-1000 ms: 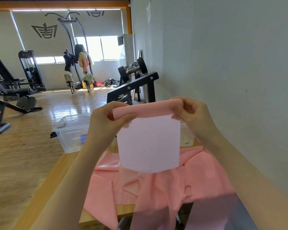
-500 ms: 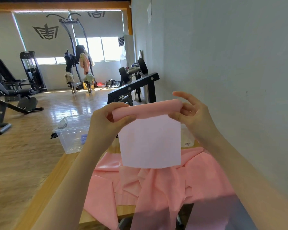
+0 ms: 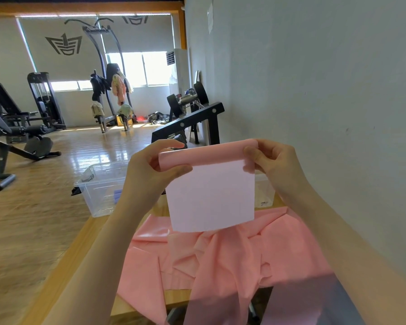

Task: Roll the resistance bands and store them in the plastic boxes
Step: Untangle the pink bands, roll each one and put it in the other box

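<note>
A pink resistance band is held up in front of me, its top edge rolled into a tube. My left hand pinches the left end of the roll between thumb and fingers. My right hand pinches the right end. The flat length hangs down and runs into a crumpled pink heap on the wooden table. A clear plastic box stands at the table's far end behind my left hand, with something blue inside. Part of a second clear box shows behind the band on the right.
A grey wall runs close along the right side. Beyond the table stand a black dumbbell rack and gym machines on the wooden floor. A dark chair sits at the table's near edge.
My right hand's fingers, briefly spread, have closed back onto the right end of the roll. The roll has turned a little and the hanging band sits slightly higher.
</note>
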